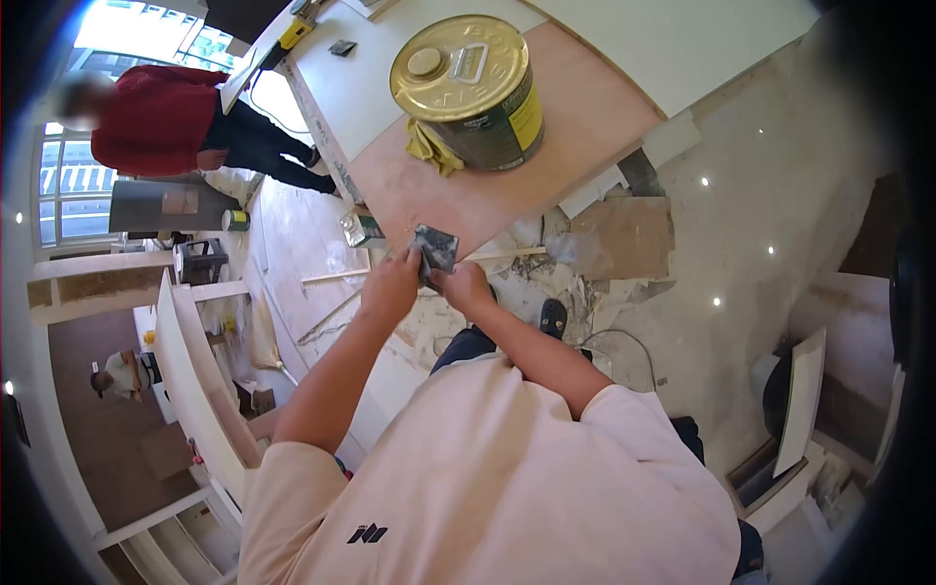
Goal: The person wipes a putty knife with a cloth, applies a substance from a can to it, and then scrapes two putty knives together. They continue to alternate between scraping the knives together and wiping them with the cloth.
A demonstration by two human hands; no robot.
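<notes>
Both my hands meet at the near corner of the wooden board, around a dark flat square scraper (438, 248) with pale smears. My left hand (392, 285) closes on its left edge. My right hand (464, 289) pinches its lower edge, close beside the left. Beyond them on the board (585, 107) stands a large round can (487, 122) with a gold lid and a dark and yellow label. A crumpled yellow cloth (432, 148) lies against the can's left side. Another small dark flat piece (341, 48) rests on the white sheet farther back.
A green-and-white tin (362, 231) is left of the board's corner. Cardboard (624, 239), debris and a cable (634, 341) lie on the floor. A person in a red top (161, 122) stands at left; another person (125, 374) is farther off, past wooden panels (200, 361).
</notes>
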